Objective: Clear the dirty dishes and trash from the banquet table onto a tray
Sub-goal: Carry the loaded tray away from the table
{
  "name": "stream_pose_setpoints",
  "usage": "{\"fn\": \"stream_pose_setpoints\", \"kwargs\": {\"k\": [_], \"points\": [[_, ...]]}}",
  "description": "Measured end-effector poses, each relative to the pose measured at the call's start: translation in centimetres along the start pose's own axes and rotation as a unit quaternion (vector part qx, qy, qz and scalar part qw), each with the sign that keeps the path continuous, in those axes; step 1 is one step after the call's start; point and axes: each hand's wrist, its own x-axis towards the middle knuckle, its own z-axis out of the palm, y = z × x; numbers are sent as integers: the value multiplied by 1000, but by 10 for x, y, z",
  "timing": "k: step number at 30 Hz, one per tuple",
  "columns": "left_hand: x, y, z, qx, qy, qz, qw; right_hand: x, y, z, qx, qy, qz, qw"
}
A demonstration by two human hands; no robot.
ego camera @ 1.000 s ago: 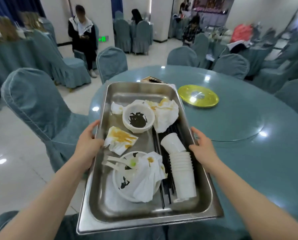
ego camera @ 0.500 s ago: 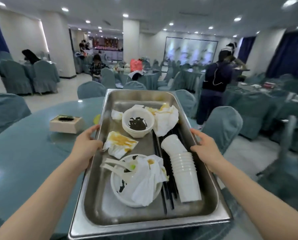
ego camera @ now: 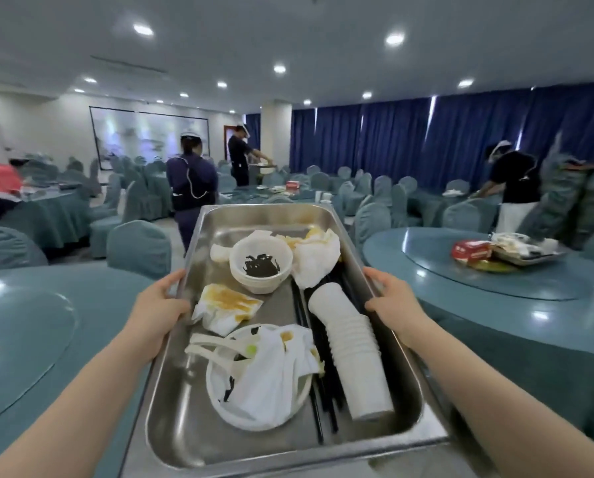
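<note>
Both hands are carrying the steel tray (ego camera: pixel 199 439) clear of the tables. The left hand (ego camera: pixel 156 307) is gripping the left rim, fingers curled round its edge; the right hand (ego camera: pixel 392 300) is gripping the right rim likewise.

Contents of the tray: a white bowl (ego camera: pixel 260 267) with dark residue is sitting toward the far end, and a crumpled stained napkin (ego camera: pixel 318 258) is lying just to its right. A second stained napkin (ego camera: pixel 225 307) is lying near the left hand. At the near end, a white plate (ego camera: pixel 254 414) is bearing a soiled napkin (ego camera: pixel 271 370) and white plastic spoons (ego camera: pixel 212 345). A stack of white paper cups (ego camera: pixel 354 353) is lying on its side along the right wall, over black chopsticks (ego camera: pixel 319 405).

A round teal table (ego camera: pixel 547 326) is standing to the right, another table (ego camera: pixel 19 332) to the left. Three staff members are standing among covered chairs in the far hall; blue curtains (ego camera: pixel 444 139) are hanging along the far right wall.
</note>
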Motion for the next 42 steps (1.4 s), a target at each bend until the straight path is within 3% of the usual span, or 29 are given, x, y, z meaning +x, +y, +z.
{"fn": "stream_pose_setpoints", "kwargs": {"k": [5, 9, 14, 25, 33, 42], "points": [[23, 19, 130, -21, -80, 27, 996, 27, 59, -97, 4, 56, 48, 997], [37, 18, 210, -14, -128, 3, 992, 40, 102, -143, -11, 93, 102, 990], [79, 26, 296, -6, -206, 2, 979, 63, 157, -168, -7, 154, 139, 978], [153, 46, 448, -10, -356, 36, 934, 94, 208, -207, -35, 285, 186, 940], [131, 68, 565, -17, -474, 48, 879, 58, 232, -268, -55, 376, 259, 888], [32, 103, 682, 1, -577, 60, 814, -16, 289, -354, -41, 466, 320, 824]]}}
